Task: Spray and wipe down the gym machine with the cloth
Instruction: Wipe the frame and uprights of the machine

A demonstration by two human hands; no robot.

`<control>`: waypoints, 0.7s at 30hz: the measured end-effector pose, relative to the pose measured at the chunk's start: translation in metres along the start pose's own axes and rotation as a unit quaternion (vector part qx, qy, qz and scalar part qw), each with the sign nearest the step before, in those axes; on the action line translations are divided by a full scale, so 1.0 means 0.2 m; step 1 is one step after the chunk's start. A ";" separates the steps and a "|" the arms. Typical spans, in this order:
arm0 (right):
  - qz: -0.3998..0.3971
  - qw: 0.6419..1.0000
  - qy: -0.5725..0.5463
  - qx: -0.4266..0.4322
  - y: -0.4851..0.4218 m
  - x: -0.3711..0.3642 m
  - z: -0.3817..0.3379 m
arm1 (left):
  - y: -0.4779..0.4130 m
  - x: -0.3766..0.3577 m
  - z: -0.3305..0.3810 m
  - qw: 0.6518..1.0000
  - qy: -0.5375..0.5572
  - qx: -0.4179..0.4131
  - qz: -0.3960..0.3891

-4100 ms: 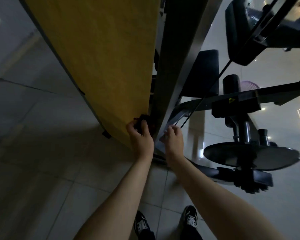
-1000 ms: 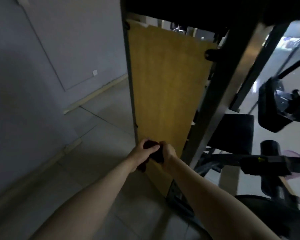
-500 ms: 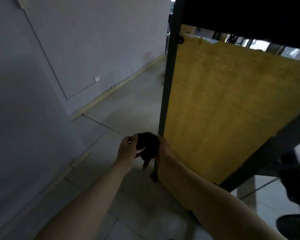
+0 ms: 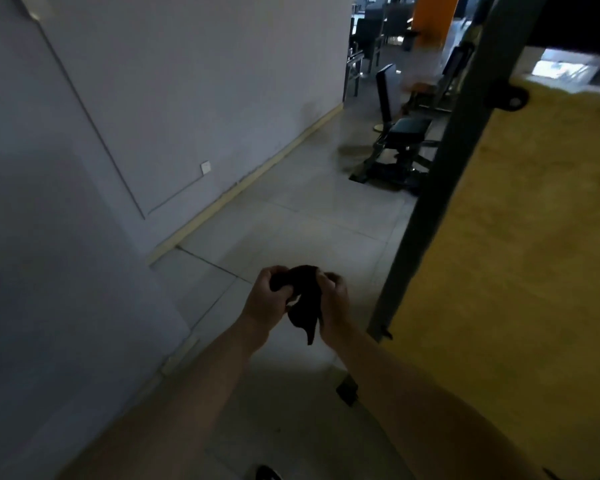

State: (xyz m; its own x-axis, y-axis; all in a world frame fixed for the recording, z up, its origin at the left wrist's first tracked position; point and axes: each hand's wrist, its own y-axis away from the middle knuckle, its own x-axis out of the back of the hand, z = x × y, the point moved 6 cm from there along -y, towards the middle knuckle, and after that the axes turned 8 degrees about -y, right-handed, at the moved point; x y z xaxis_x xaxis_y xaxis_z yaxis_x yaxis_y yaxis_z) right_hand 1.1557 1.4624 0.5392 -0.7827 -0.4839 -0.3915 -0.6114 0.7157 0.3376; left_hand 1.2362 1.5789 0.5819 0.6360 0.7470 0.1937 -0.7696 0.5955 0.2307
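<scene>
Off the yellow panel (image 4: 506,258) now, both hands bunch the cloth (image 4: 303,296), left hand (image 4: 269,297) and right hand (image 4: 331,297) fingers curled pinching it; panel right, wiping seemingly unfinished.

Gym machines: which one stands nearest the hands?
The yellow-panelled machine beside the right hand; the black bench machine stands far off down the floor.

Pale tiled floor (image 4: 291,220) carrying the gym gear

The gym machine (image 4: 430,202) is standing on it at right (post down on a tile); a small black block (image 4: 347,393) is sitting nearer; a bench machine (image 4: 395,147) is resting farther back; a shoe (image 4: 265,474) is showing at the bottom edge.
</scene>
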 end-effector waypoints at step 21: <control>0.316 0.869 0.189 0.332 -1.11 0.02 -0.96 | -1.57 -0.70 0.73 0.936 -0.104 -0.135 -0.306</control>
State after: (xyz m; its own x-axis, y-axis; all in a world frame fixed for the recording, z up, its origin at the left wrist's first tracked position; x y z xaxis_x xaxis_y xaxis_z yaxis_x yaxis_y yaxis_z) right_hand 1.2663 1.2059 0.6269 -0.9967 0.0699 0.0425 0.0580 0.9703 -0.2349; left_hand 1.3972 1.2450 0.6213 0.9385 0.1830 0.2928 -0.2246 0.9676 0.1151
